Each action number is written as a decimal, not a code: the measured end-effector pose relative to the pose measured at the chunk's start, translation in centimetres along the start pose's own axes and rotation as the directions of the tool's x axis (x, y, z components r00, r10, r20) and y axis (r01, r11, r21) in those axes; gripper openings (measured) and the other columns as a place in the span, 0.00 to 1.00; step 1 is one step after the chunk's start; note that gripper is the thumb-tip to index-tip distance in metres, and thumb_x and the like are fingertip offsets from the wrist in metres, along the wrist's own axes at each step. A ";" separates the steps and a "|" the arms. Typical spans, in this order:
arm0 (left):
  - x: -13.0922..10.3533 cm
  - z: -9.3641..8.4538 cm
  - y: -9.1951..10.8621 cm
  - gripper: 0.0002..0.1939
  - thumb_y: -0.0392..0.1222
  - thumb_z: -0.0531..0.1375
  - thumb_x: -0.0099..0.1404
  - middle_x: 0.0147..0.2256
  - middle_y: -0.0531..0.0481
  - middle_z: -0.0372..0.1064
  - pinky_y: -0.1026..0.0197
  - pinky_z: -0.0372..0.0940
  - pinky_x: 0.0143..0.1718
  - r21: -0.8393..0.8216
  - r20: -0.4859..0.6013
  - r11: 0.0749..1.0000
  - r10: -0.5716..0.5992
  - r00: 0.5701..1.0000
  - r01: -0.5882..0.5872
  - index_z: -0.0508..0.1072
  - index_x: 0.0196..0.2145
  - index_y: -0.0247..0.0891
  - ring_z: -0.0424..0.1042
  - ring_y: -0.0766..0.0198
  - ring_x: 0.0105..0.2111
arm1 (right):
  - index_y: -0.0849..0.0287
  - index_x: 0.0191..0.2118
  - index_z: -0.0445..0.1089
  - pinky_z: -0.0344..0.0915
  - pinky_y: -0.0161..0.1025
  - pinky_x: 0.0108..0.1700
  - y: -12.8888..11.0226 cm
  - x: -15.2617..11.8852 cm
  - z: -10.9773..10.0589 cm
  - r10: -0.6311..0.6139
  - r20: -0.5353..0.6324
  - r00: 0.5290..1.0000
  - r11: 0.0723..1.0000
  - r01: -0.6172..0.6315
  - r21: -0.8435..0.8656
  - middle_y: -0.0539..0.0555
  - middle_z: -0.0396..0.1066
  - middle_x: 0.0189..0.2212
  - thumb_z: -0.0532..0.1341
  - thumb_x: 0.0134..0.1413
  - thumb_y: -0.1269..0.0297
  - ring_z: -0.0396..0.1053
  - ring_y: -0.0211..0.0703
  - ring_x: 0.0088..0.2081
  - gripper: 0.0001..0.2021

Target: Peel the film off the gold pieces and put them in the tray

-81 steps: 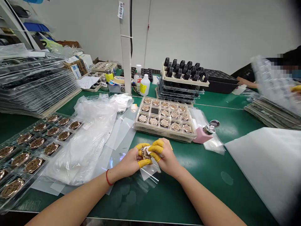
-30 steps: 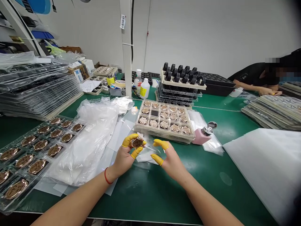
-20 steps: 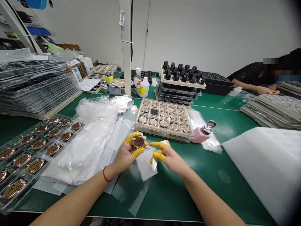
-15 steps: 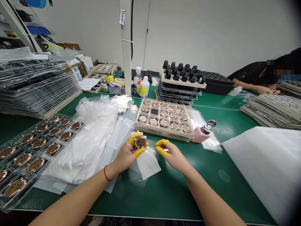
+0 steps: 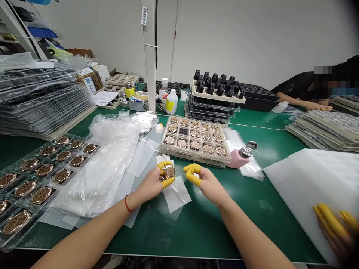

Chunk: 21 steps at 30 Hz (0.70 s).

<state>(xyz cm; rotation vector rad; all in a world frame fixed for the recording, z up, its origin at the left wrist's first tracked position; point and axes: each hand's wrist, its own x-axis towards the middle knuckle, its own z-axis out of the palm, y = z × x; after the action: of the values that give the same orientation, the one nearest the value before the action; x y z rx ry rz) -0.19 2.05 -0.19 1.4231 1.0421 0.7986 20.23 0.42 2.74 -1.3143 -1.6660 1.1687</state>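
Observation:
A round rose-gold watch case point(image 5: 169, 171) with dark markings on its face is held by its edge between the yellow-capped fingers and thumb of my left hand point(image 5: 153, 183). Just to the right, my right hand point(image 5: 209, 183) is raised with its yellow-capped thumb and fingers drawn together; whatever they may pinch is too small to tell. Under the watch case a white paper sheet point(image 5: 176, 196) lies on the green table. Beyond both hands stands a clear tray point(image 5: 196, 158) of similar watch cases, stacked on others, with one dark pocket bare of a case.
Another tray of watch cases point(image 5: 42, 170) lies left, beside a plastic bag point(image 5: 95, 179). A pink pump bottle point(image 5: 239, 158) stands right of the stack. A co-worker's yellow-capped hand point(image 5: 333, 224) rests on white foam sheets point(image 5: 308, 179). Black watches point(image 5: 218, 84) fill a rack behind.
My left hand has tilted the watch case, and its face now looks lighter and shinier. My right fingers have curled closer together. A co-worker's hand has come in at the right.

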 end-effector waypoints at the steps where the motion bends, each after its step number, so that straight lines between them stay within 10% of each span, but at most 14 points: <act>1: -0.1 0.2 0.1 0.26 0.42 0.63 0.55 0.39 0.47 0.71 0.58 0.68 0.37 -0.028 0.040 1.000 0.000 0.999 0.001 0.62 0.51 0.41 0.72 0.59 0.36 | 0.58 0.30 0.68 0.60 0.45 0.49 0.0 0.1 0.1 0.047 0.003 0.999 0.994 -0.047 0.097 0.55 0.68 0.44 0.60 0.52 0.57 0.64 0.47 0.46 0.09; 7: -1.0 1.0 1.1 0.25 0.38 0.61 0.57 0.39 0.49 0.70 0.61 0.66 0.38 -0.082 0.188 0.997 0.001 0.982 0.015 0.60 0.52 0.42 0.71 0.63 0.35 | 0.59 0.31 0.73 0.59 0.43 0.48 0.3 0.2 1.9 0.149 0.132 0.980 0.882 -0.192 0.430 0.54 0.72 0.34 0.65 0.45 0.50 0.66 0.46 0.41 0.16; 21: -1.1 1.2 0.9 0.26 0.34 0.60 0.57 0.41 0.49 0.71 0.60 0.66 0.40 -0.093 0.225 0.996 0.008 0.974 0.013 0.59 0.53 0.42 0.72 0.62 0.39 | 0.60 0.27 0.72 0.55 0.38 0.40 0.2 0.1 2.5 0.224 0.114 0.968 0.843 -0.252 0.475 0.50 0.68 0.26 0.68 0.40 0.54 0.61 0.40 0.33 0.14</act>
<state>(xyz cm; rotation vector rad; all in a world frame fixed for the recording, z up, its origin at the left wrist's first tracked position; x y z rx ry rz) 0.67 0.58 0.68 1.3952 0.8222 0.6581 18.00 0.00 1.66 -1.1846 -1.1450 1.6569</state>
